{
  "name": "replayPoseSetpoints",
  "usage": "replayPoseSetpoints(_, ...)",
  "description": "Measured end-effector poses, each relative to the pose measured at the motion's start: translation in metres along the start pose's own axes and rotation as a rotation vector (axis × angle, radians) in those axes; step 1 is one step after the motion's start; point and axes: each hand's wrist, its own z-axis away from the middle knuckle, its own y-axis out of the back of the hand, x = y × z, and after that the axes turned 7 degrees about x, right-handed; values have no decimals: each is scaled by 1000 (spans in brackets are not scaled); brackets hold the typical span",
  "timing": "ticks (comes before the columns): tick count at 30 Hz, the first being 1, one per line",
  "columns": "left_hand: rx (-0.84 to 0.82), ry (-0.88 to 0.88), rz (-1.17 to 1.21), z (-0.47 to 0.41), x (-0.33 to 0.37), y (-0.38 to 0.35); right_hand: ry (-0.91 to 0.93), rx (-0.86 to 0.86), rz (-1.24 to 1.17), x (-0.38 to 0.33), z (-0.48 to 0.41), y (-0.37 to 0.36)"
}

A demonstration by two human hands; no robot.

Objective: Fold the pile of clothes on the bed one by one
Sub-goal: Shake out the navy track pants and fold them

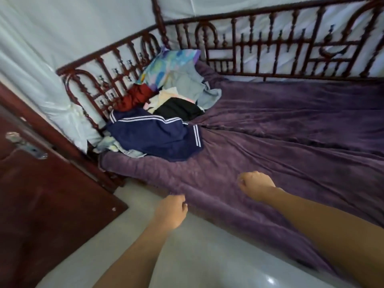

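Observation:
A pile of clothes lies at the left end of the bed against the railing. On top at the front is a navy garment with white stripes. Behind it are a black piece, a red piece, a pale grey-blue piece and a colourful patterned cloth. My left hand hovers at the bed's near edge, fingers loosely curled, holding nothing. My right hand is over the purple cover, fingers curled, also holding nothing. Both hands are well short of the pile.
A purple blanket covers the bed. A dark red metal railing runs along the back and left end. A brown wooden door with a metal handle stands at the left. Pale floor lies below.

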Motion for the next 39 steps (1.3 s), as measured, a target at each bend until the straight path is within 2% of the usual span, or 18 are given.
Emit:
replayPoseSetpoints(4, 17, 55, -17, -27, -67, 17, 85, 4, 19, -68, -51, -3)
replayPoseSetpoints(10, 6, 59, 1, -85, -147, 28, 78, -38, 33, -123, -145, -22)
replayPoseSetpoints(16, -19, 99, -13, -184, -239, 51, 39, -93, -33, -175, -272, -52)
replayPoseSetpoints(23, -46, 233, 7, -285, -336, 80, 110, -152, -1, -258, -393, -57)
replayPoseSetpoints(28, -111, 223, 23, -353, -400, 75, 143, -156, -11, -315, -470, -64)
replayPoseSetpoints(34, -163, 141, 49, -470, -485, 52, 51, -154, 1, -376, -575, -90)
replayPoseSetpoints(39, -173, 163, 126, -576, -555, 37, -48, -170, -1, -428, -672, -110)
